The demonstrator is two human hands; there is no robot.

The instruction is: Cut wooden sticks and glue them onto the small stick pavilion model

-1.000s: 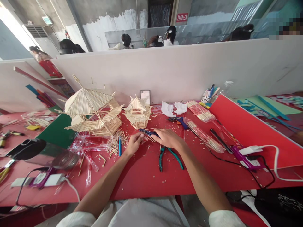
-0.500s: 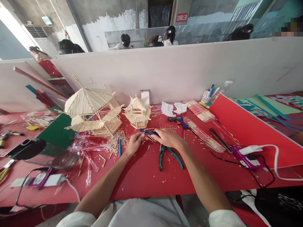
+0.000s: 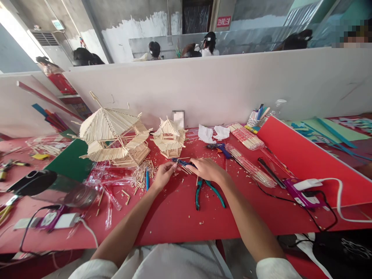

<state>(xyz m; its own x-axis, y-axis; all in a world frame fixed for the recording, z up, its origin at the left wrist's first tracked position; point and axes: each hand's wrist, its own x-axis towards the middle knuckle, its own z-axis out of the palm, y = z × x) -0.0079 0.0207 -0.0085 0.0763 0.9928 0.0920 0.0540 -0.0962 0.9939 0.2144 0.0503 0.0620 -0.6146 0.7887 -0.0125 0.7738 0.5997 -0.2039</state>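
My right hand [image 3: 207,169] is closed around a slim dark blue tool [image 3: 183,162] that points left; its exact kind is hard to make out. My left hand [image 3: 165,174] is closed in a pinch at the tool's tip, on what looks like a short pale wooden stick, mostly hidden by the fingers. Just beyond both hands stands a small pavilion model [image 3: 169,140] built of thin sticks. A larger stick pavilion [image 3: 113,135] is to its left. Teal-handled pliers [image 3: 214,192] lie with handles spread below my right hand.
Cut sticks [image 3: 141,176] and a blue pen [image 3: 147,179] lie left of my hands. To the right are a glue gun [image 3: 222,149], bagged sticks [image 3: 251,166] and a purple power strip [image 3: 303,193] with cables. A clear bottle [image 3: 75,195] lies at left.
Both hands stay almost in place, with only a very slight shift of the dark blue tool at the left fingertips. Everything on the table stays where it was.
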